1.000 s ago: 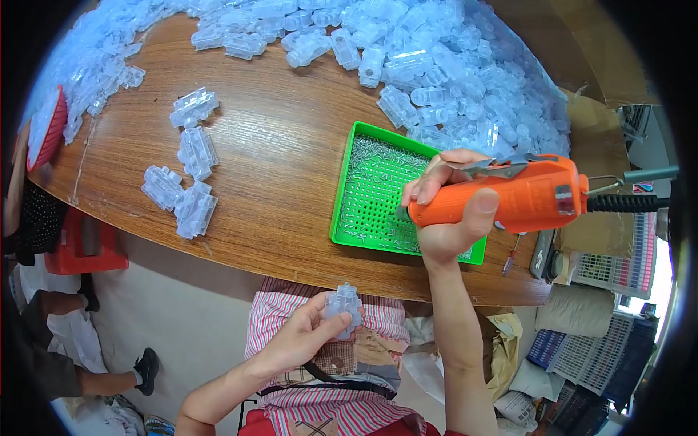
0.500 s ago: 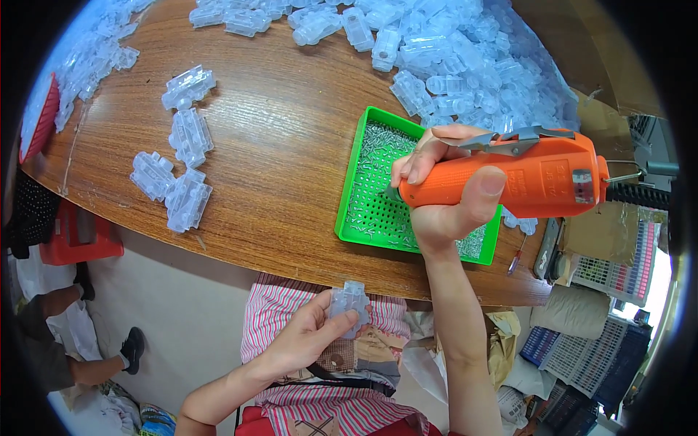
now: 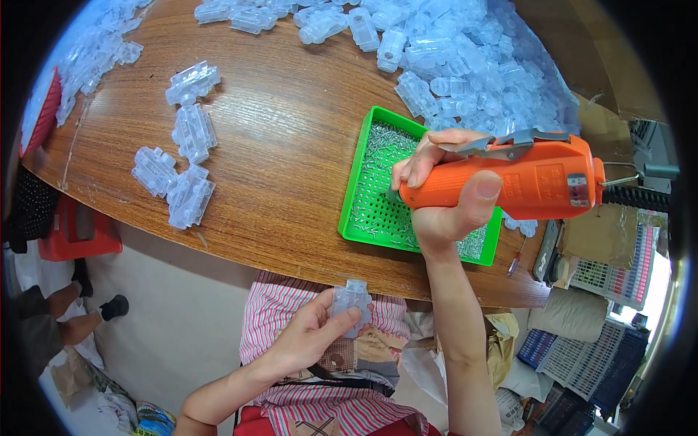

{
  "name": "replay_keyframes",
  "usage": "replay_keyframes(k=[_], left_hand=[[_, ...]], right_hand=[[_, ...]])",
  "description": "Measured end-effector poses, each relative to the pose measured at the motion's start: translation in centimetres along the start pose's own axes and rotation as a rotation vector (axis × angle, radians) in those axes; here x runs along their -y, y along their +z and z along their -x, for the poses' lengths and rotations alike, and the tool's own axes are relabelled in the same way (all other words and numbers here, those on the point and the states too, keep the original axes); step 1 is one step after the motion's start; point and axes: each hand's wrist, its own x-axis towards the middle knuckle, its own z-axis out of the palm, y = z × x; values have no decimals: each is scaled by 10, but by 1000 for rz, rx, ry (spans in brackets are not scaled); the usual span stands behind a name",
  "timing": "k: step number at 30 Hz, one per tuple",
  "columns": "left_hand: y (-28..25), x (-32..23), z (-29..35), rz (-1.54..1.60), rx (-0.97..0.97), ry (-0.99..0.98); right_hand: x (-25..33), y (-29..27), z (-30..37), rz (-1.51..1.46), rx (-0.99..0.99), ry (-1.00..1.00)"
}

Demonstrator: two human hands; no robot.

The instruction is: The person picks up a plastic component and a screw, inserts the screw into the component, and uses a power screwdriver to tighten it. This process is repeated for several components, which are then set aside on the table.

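Observation:
In my right hand is an orange electric screwdriver, its body lying sideways and its dark nose pointing into a green tray. Many small silver screws lie in that tray, over a grid of holes. The screwdriver's bit end is hard to make out. By the table's front edge, my left hand pinches a clear plastic housing between thumb and fingers, above my striped apron.
A large pile of clear plastic housings covers the back right. Several more housings lie at the left of the wooden table. A small screwdriver lies at right. Below left are a red stool and another person's leg.
Both hands keep nearly the same place and grip. The other person's foot at lower left has shifted up and left.

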Motion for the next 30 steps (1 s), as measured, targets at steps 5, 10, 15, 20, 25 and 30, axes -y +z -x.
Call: replay_keyframes(k=[5, 10, 15, 20, 25, 30], left_hand=[[-1, 3, -3, -34, 26, 34], [-4, 5, -5, -4, 39, 59], [-5, 10, -7, 38, 62, 96], [-7, 13, -5, 78, 48, 123], [-1, 14, -8, 82, 24, 139], [-2, 15, -8, 49, 6, 166]], right_hand=[[7, -4, 2, -54, 23, 16], [67, -15, 28, -305, 269, 7], [77, -12, 72, -199, 309, 79], [60, -11, 80, -204, 355, 74], [56, -14, 81, -145, 333, 93], [57, -9, 83, -74, 410, 151]])
